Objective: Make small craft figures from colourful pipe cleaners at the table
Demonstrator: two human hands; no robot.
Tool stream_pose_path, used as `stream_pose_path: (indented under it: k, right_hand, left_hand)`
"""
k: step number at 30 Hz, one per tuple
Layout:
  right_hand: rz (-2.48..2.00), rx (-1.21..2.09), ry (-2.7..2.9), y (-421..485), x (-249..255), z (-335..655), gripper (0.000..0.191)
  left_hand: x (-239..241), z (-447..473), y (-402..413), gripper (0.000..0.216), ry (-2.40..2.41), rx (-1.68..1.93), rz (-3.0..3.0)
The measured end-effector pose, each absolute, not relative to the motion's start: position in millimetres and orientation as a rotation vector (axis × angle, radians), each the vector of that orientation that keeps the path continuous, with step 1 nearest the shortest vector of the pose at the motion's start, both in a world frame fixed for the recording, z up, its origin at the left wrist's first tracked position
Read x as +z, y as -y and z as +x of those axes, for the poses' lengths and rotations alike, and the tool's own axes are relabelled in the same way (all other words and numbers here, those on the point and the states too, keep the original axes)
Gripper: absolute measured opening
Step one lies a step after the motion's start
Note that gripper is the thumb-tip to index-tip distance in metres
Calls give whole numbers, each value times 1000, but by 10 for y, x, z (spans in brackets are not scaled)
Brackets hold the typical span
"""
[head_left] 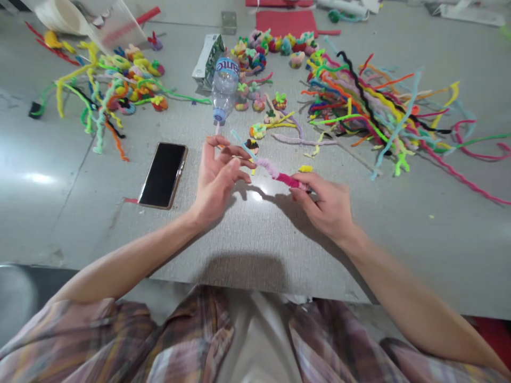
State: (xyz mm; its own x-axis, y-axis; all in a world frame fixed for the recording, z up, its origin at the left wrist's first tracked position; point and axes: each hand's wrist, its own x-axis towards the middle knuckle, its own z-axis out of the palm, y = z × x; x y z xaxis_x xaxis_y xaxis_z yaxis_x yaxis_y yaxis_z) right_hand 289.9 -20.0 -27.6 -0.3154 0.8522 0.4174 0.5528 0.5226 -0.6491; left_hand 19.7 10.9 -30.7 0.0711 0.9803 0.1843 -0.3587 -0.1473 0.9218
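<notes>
My right hand [325, 205] is closed around one end of a slim rod wrapped in magenta and lilac pipe cleaner [285, 178]. A pale blue tip [241, 142] sticks out at the rod's far end, beside my left fingers. My left hand [217, 178] has its fingers curled and partly apart, with a lilac pipe cleaner end [217, 128] rising from between them. How that strand runs through the fingers is partly hidden. Just beyond the hands lie a small brown-and-cream piece [252, 144] and a short yellow piece [305, 168].
A black phone [163, 174] lies at left. Ahead are a plastic bottle [224, 90], a carton [207, 61] and several small fuzzy figures [257, 102]. Loose pipe cleaners [371, 106] are heaped at right; more coloured pieces [131, 80] and a clear container [122, 26] sit back left.
</notes>
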Motion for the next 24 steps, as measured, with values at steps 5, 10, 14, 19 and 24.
stream_pose_path:
  k: [5,10,14,19,24]
  right_hand:
    - [-1080,539,2154,284,-325,2767,24]
    - [-1061,571,2279,230,-322,2810,46]
    - [-1282,354,2098,37,-303,3047,37]
    - [-1420,145,2135,-190,-395,3284,25]
    - [-1393,244,2142,-220,-457,3264,17]
  left_hand:
    - [-333,264,-53,52,-768,1270,1056]
    - [-302,266,-35,44,-896,1260,1039]
    - [-244,204,-41,45,-929,1198,1103]
    - [-112,62,-91,41,-1005,886,1444]
    - [-60,-36,-94,27,-1157,724,2163]
